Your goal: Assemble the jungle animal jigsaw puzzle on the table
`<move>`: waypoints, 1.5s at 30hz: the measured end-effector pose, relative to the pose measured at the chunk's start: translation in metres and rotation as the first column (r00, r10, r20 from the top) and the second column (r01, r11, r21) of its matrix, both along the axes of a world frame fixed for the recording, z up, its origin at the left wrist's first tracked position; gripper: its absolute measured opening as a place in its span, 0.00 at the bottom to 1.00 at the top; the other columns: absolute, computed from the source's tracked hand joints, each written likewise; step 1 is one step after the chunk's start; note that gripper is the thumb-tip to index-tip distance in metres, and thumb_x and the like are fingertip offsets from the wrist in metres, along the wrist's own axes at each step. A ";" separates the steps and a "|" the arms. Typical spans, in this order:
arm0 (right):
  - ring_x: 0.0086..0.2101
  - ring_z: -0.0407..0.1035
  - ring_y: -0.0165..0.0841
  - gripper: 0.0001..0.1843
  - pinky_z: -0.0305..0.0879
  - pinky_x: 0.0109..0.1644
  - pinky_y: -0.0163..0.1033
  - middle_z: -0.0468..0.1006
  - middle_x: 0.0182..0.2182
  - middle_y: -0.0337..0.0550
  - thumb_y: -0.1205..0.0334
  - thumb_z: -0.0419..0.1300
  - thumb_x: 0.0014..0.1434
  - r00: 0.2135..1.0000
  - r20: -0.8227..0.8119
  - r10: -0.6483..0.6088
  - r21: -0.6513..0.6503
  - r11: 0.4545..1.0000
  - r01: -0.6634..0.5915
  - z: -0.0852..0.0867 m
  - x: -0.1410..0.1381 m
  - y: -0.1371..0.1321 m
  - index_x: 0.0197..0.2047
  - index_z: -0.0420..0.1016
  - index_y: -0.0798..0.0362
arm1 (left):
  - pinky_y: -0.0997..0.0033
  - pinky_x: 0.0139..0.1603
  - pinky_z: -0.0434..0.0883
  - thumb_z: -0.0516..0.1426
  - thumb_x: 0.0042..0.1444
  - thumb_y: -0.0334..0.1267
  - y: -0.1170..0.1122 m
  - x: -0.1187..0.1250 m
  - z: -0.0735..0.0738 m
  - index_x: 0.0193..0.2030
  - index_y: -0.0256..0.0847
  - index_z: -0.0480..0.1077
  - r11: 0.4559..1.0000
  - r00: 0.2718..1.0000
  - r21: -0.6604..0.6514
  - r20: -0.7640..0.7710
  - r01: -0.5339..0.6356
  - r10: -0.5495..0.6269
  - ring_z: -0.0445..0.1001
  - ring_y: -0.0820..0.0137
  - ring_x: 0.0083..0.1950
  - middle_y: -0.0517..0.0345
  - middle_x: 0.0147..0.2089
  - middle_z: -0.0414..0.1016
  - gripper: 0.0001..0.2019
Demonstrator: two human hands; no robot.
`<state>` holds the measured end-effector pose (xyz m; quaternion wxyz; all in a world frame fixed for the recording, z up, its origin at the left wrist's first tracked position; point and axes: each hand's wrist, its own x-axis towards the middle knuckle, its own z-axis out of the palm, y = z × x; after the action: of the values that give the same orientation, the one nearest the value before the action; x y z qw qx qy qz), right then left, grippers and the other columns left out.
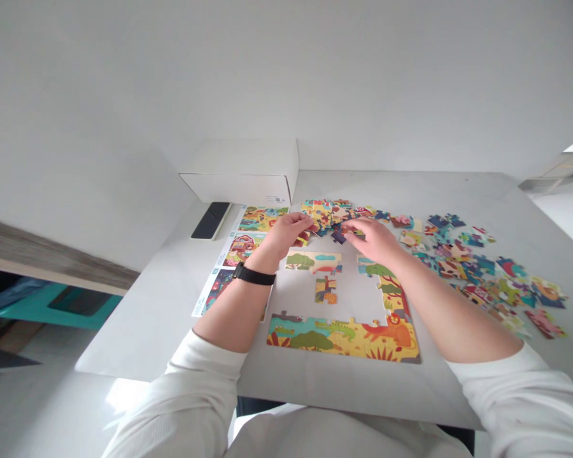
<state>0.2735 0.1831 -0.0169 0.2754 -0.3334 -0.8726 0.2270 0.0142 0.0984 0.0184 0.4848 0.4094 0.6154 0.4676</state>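
My left hand (286, 234), with a black band (254, 274) on its wrist, is closed in a pinch on a yellow puzzle piece (302, 239), partly hidden by the fingers. At the near edge of a heap of puzzle pieces (322, 208), my right hand (373, 240) has thumb and forefinger apart, with the fingertips at a dark blue piece (338, 235). Below the hands lies a partly joined animal puzzle (344, 338), its bottom and right sides connected. A joined strip with a tree (314, 261) and a small joined giraffe section (326, 290) lie inside it.
Loose pieces (477, 270) spread across the table's right side. Three picture sheets (241, 249) lie at left, partly under my left forearm, near a phone (211, 221). A white box (241, 172) stands against the wall at the back of the table (172, 318).
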 end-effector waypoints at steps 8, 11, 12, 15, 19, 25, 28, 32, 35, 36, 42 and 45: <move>0.48 0.80 0.44 0.42 0.79 0.58 0.53 0.82 0.56 0.48 0.56 0.74 0.61 0.962 -0.267 0.052 -0.141 0.986 -0.092 0.030 -0.004 -0.027 0.75 0.66 0.40 | 0.79 0.26 0.66 0.66 0.61 0.47 -0.024 0.023 0.024 0.38 0.41 0.77 0.996 0.992 0.017 -0.087 0.092 -0.090 0.74 0.76 0.31 0.50 0.45 0.87 0.12; 0.51 0.79 0.46 0.35 0.77 0.62 0.55 0.81 0.56 0.49 0.60 0.71 0.64 0.982 -0.178 0.057 0.007 0.998 -0.056 0.043 -0.001 -0.044 0.72 0.72 0.41 | 0.78 0.26 0.68 0.65 0.63 0.45 -0.039 0.029 0.031 0.35 0.40 0.77 0.990 0.980 0.052 -0.156 0.133 -0.123 0.74 0.75 0.31 0.50 0.43 0.86 0.11; 0.53 0.78 0.48 0.32 0.76 0.63 0.56 0.80 0.56 0.50 0.60 0.71 0.64 0.985 -0.163 0.059 0.038 0.998 -0.053 0.047 0.001 -0.049 0.70 0.73 0.42 | 0.78 0.26 0.68 0.65 0.64 0.45 -0.045 0.032 0.033 0.35 0.40 0.77 0.988 0.977 0.062 -0.170 0.145 -0.132 0.74 0.75 0.32 0.50 0.42 0.86 0.11; 0.63 0.73 0.53 0.30 0.76 0.65 0.59 0.77 0.62 0.52 0.61 0.70 0.64 0.987 -0.139 0.077 0.105 0.992 -0.062 0.055 0.008 -0.063 0.68 0.75 0.42 | 0.77 0.25 0.70 0.65 0.64 0.46 -0.060 0.040 0.032 0.36 0.40 0.77 0.983 0.969 0.081 -0.197 0.168 -0.149 0.74 0.74 0.31 0.50 0.39 0.85 0.12; 0.65 0.72 0.52 0.30 0.77 0.65 0.59 0.78 0.65 0.51 0.62 0.69 0.64 0.990 -0.051 0.134 0.131 0.983 -0.127 0.054 0.020 -0.081 0.68 0.74 0.43 | 0.77 0.23 0.70 0.66 0.63 0.48 -0.079 0.049 0.025 0.34 0.41 0.77 0.969 0.943 0.058 -0.251 0.242 -0.220 0.74 0.74 0.28 0.53 0.34 0.83 0.13; 0.62 0.76 0.52 0.28 0.72 0.70 0.63 0.82 0.63 0.48 0.61 0.69 0.66 0.989 0.052 0.139 0.160 0.976 -0.146 0.037 0.035 -0.102 0.68 0.75 0.41 | 0.75 0.24 0.71 0.64 0.63 0.48 -0.093 0.053 0.009 0.33 0.42 0.78 0.924 0.898 0.013 -0.244 0.381 -0.366 0.76 0.72 0.29 0.53 0.35 0.85 0.13; 0.62 0.77 0.51 0.29 0.73 0.69 0.62 0.82 0.63 0.48 0.63 0.68 0.66 0.982 0.080 0.170 0.169 0.969 -0.182 0.027 0.037 -0.105 0.69 0.75 0.42 | 0.74 0.24 0.70 0.63 0.64 0.50 -0.096 0.051 0.003 0.34 0.43 0.78 0.898 0.860 -0.015 -0.282 0.440 -0.426 0.75 0.71 0.27 0.56 0.33 0.83 0.14; 0.62 0.77 0.51 0.30 0.74 0.68 0.62 0.83 0.63 0.48 0.64 0.68 0.64 0.974 0.148 0.174 0.123 0.973 -0.193 0.020 0.038 -0.105 0.69 0.76 0.42 | 0.71 0.29 0.68 0.62 0.66 0.49 -0.100 0.040 0.004 0.37 0.45 0.81 0.886 0.746 -0.036 -0.524 0.463 -0.411 0.76 0.69 0.29 0.57 0.33 0.84 0.12; 0.62 0.77 0.51 0.29 0.74 0.69 0.62 0.82 0.64 0.49 0.63 0.68 0.64 0.967 0.185 0.177 0.101 0.975 -0.198 0.019 0.039 -0.104 0.68 0.78 0.43 | 0.69 0.38 0.70 0.63 0.66 0.44 -0.101 0.029 0.003 0.39 0.47 0.82 0.922 0.636 0.028 -0.732 0.386 -0.244 0.80 0.64 0.37 0.56 0.40 0.86 0.08; 0.62 0.77 0.51 0.29 0.74 0.69 0.61 0.82 0.64 0.50 0.63 0.68 0.64 0.965 0.193 0.177 0.101 0.975 -0.199 0.019 0.040 -0.105 0.68 0.78 0.43 | 0.68 0.41 0.70 0.62 0.66 0.43 -0.100 0.025 0.001 0.42 0.47 0.82 0.928 0.603 0.044 -0.771 0.370 -0.204 0.80 0.63 0.40 0.56 0.42 0.87 0.07; 0.62 0.77 0.51 0.26 0.75 0.68 0.60 0.82 0.64 0.51 0.61 0.66 0.66 0.956 0.243 0.165 0.156 0.966 -0.206 0.018 0.048 -0.107 0.67 0.79 0.45 | 0.65 0.49 0.71 0.65 0.64 0.41 -0.092 0.008 -0.013 0.50 0.49 0.82 0.883 0.495 0.029 -0.836 0.469 -0.235 0.81 0.58 0.48 0.56 0.46 0.86 0.09; 0.60 0.79 0.50 0.24 0.76 0.67 0.59 0.83 0.62 0.51 0.60 0.66 0.68 0.946 0.278 0.166 0.186 0.957 -0.223 0.016 0.054 -0.107 0.66 0.81 0.47 | 0.64 0.51 0.72 0.65 0.65 0.42 -0.093 0.007 -0.012 0.53 0.48 0.81 0.854 0.427 -0.017 -0.861 0.521 -0.278 0.81 0.59 0.50 0.57 0.50 0.86 0.11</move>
<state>0.3272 0.0763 -0.0008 0.1694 -0.2403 -0.9492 0.1118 0.0210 0.0054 0.0062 0.1700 0.7744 0.5889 0.1566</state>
